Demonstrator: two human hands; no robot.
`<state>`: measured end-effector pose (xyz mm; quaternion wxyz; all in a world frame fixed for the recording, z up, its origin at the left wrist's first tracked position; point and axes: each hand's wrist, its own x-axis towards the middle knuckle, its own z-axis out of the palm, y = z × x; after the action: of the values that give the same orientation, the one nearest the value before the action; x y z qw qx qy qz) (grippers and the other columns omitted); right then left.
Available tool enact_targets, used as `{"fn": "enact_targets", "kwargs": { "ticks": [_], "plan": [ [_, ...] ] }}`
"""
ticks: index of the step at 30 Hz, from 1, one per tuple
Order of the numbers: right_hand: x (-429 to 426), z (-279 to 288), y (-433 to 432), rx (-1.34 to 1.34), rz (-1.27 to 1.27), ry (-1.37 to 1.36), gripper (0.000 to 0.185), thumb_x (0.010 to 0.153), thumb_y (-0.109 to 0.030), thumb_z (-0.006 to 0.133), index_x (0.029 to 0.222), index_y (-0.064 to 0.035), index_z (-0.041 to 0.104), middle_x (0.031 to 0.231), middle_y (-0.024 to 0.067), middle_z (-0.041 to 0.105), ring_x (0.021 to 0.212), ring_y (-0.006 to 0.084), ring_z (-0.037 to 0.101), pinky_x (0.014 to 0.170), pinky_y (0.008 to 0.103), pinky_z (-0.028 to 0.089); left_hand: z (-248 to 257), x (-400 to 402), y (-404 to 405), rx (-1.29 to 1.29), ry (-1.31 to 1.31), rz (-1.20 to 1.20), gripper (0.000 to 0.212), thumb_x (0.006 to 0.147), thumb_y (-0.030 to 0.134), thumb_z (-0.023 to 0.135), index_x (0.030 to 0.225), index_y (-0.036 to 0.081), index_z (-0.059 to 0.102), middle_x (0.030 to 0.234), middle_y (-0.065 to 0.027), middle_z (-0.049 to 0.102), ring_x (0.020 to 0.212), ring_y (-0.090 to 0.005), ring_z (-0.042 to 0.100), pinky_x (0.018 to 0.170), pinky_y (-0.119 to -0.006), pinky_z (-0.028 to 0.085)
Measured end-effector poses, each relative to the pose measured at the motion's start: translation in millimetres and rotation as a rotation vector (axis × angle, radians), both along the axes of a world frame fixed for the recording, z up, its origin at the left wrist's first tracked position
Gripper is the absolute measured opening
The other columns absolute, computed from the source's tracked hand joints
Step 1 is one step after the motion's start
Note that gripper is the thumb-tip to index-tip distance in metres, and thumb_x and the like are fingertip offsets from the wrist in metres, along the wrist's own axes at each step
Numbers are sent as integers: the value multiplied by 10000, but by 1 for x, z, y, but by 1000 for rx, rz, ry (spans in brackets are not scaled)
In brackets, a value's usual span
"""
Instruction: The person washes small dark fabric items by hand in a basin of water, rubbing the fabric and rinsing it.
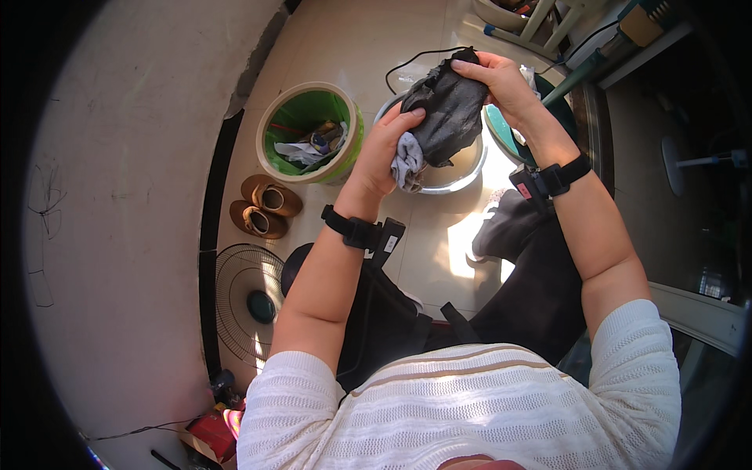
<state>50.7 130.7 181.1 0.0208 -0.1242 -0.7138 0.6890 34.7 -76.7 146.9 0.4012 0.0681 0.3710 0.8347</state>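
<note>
A dark grey, ragged-edged piece of worn material (449,111), either cloth or leather, is stretched between my hands. My right hand (506,85) pinches its upper corner between thumb and fingers. At its lower left side my left hand (382,144) grips the edge, thumb on top. A crumpled light grey cloth (408,157) is also in my left hand, bunched below the thumb. Beneath both hands a round basin (449,189) stands on the floor, partly hidden, with murky brownish liquid visible inside. A thin black cord (389,75) curves out behind the dark piece.
A green-lined bin (264,138) holding rubbish stands left of the basin. Brown slippers (265,207) and a fan grille (247,299) lie along the wall. On the right are a green tub (499,132) and a long green handle (573,76).
</note>
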Motion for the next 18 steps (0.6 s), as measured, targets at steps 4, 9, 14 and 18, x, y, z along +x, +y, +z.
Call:
{"fn": "enact_targets", "kwargs": {
  "ticks": [4, 9, 14, 18],
  "plan": [
    [-3, -6, 6, 74, -107, 33, 245, 834, -326, 635, 877, -85, 639, 681, -54, 574, 536, 18, 485, 443, 171, 328, 0, -1, 3, 9, 1, -4, 302, 874, 162, 537, 1143, 27, 536, 1000, -66, 619, 844, -137, 626, 710, -254, 512],
    [-1, -5, 4, 55, -218, 60, 325, 876, -408, 568, 841, -91, 627, 645, -63, 547, 518, 14, 463, 426, 174, 320, -12, -7, 2, -111, -84, -6, 311, 889, 251, 523, 1101, 26, 555, 976, -61, 626, 813, -125, 626, 666, -244, 509],
    [3, 3, 7, 38, -157, 47, 417, 866, -502, 551, 815, -95, 621, 629, -64, 535, 500, 12, 460, 411, 153, 317, -21, -9, 7, -128, -44, 101, 313, 896, 314, 517, 1041, 47, 589, 890, -47, 654, 670, -126, 623, 552, -253, 499],
    [9, 13, 17, 162, -37, -33, 470, 816, -572, 576, 813, -104, 613, 621, -52, 527, 513, 15, 475, 428, 154, 328, -12, -4, 6, -161, 130, 119, 325, 911, 295, 492, 1058, 15, 570, 966, -44, 615, 832, -108, 576, 747, -223, 455]
  ]
}}
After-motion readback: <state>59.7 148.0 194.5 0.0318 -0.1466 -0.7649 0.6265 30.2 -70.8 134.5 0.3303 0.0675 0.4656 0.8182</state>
